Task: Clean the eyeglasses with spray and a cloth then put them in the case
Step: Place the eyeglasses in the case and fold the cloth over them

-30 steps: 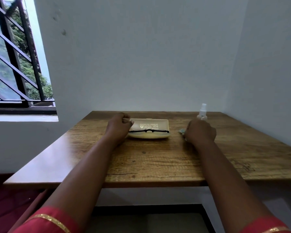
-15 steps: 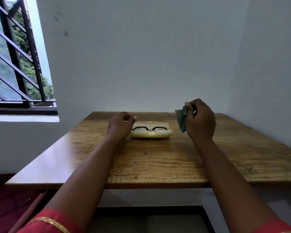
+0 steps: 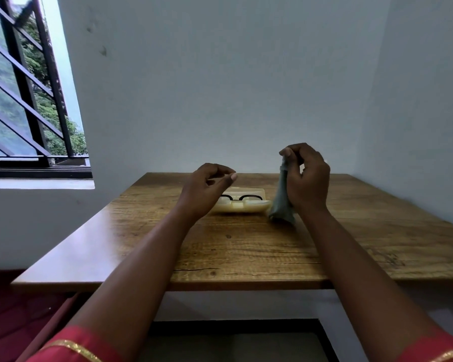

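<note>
Grey cloth (image 3: pixel 281 202) pinched in right hand (image 3: pixel 307 178), above wooden table (image 3: pixel 246 246).

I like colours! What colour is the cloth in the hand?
Grey-green, a soft hanging cloth, pinched by the right hand; head view.

hands: 2, left hand (image 3: pixel 207 188) at 9 o'clock, right hand (image 3: pixel 307 178) at 3 o'clock | cloth (image 3: pixel 281 199): 1, right of centre | eyeglasses (image 3: pixel 242 197): 1 pair, 12 o'clock | case (image 3: pixel 242 206): 1 | table (image 3: pixel 246 246): 1 | window (image 3: pixel 29 87): 1, 10 o'clock
</note>
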